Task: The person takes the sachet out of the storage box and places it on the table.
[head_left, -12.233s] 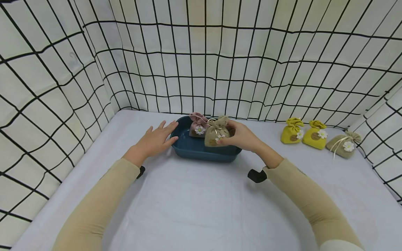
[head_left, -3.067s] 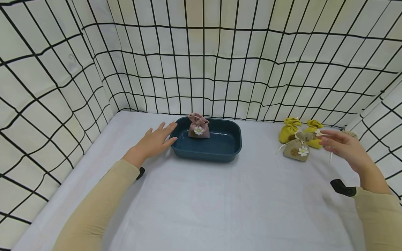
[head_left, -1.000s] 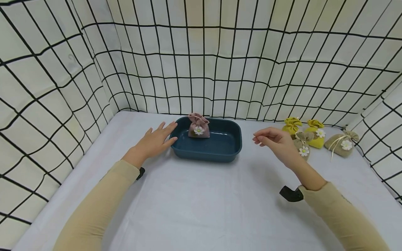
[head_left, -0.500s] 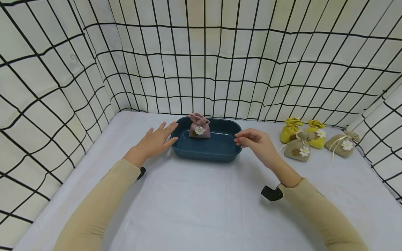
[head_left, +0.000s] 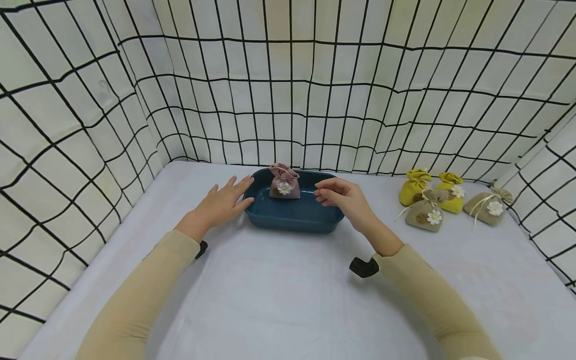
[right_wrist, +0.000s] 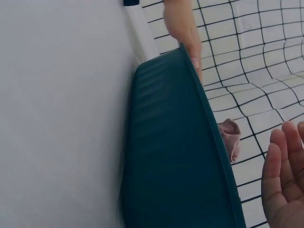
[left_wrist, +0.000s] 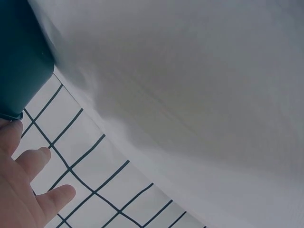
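A dark blue oblong tub (head_left: 294,223) stands at the back of the white table, with a small pink drawstring pouch (head_left: 288,176) bearing a white daisy in its left part. My left hand (head_left: 220,202) rests with spread fingers on the tub's left rim; the left wrist view catches its fingers (left_wrist: 35,161) beside the tub's corner. Over the tub's right end hovers my right hand (head_left: 344,197), fingers loosely bent and holding nothing, to the right of the pouch. In the right wrist view those relaxed fingers (right_wrist: 280,152) appear above the rim.
On the right lie two yellow pouches (head_left: 413,191), a beige pouch (head_left: 423,216) in front of them and another beige pouch (head_left: 486,209) farther right. Black-grid white walls (head_left: 292,100) enclose the table's back and sides.
Earlier my right hand held a beige pouch over the tub; that pouch now lies before the yellow ones. The right hand has since come back left, empty, over the tub. The left hand stayed.
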The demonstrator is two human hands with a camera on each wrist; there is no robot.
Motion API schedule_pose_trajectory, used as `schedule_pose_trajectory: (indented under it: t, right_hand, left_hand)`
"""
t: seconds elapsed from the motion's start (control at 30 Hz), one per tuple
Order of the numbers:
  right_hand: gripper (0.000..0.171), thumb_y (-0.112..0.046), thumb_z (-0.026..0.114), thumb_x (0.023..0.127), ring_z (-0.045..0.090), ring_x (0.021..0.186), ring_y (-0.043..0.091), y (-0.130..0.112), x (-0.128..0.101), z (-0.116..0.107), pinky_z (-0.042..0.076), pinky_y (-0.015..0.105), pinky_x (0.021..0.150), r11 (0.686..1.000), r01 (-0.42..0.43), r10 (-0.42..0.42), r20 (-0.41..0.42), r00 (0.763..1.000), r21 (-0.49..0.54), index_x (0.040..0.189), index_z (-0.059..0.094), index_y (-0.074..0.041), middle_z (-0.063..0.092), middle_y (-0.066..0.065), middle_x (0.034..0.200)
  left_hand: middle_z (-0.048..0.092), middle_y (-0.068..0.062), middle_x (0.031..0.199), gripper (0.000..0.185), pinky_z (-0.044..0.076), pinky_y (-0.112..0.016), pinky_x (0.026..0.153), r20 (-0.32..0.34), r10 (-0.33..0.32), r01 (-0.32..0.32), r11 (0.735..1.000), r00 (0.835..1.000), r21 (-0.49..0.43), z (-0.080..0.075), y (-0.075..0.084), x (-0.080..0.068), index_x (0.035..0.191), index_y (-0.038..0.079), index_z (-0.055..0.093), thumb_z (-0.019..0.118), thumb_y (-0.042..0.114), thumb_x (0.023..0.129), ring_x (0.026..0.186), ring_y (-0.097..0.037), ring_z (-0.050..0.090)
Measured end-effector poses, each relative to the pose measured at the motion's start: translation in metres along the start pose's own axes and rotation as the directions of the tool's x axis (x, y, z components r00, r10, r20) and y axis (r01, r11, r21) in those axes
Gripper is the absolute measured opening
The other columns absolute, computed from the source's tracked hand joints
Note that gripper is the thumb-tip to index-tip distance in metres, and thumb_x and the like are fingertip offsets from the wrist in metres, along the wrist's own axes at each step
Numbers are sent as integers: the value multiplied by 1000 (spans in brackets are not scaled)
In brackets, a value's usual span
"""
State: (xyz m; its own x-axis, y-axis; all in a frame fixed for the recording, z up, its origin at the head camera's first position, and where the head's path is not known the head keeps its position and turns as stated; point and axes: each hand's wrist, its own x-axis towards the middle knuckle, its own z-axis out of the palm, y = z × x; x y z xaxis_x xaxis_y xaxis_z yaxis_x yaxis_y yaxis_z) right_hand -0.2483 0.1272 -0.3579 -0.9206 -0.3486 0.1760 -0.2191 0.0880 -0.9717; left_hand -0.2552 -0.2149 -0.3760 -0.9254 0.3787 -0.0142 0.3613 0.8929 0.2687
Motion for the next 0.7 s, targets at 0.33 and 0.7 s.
schedule_pose_trajectory:
  t: [0.33, 0.7]
  right_hand:
    - [34, -12, 62, 104, 67, 108, 23, 6, 18, 8, 56, 32, 92, 995, -77, 79, -17, 997, 63, 135, 61, 3, 66, 19, 128]
    - [40, -9, 62, 103, 64, 114, 25, 15, 38, 17, 54, 40, 98, 988, -149, 151, -48, 987, 49, 141, 56, 2, 62, 21, 133]
  left_hand:
    - [17, -10, 170, 68, 9, -73, 116, -8, 2, -2, 1000, 1000, 16, 3, -2, 1, 166, 12, 19, 44, 42, 111, 155, -40, 10]
    - [18, -10, 170, 67, 9, -73, 116, -12, 6, -6, 999, 1000, 40, 2, 0, 1, 166, 11, 19, 44, 41, 110, 155, -40, 10]
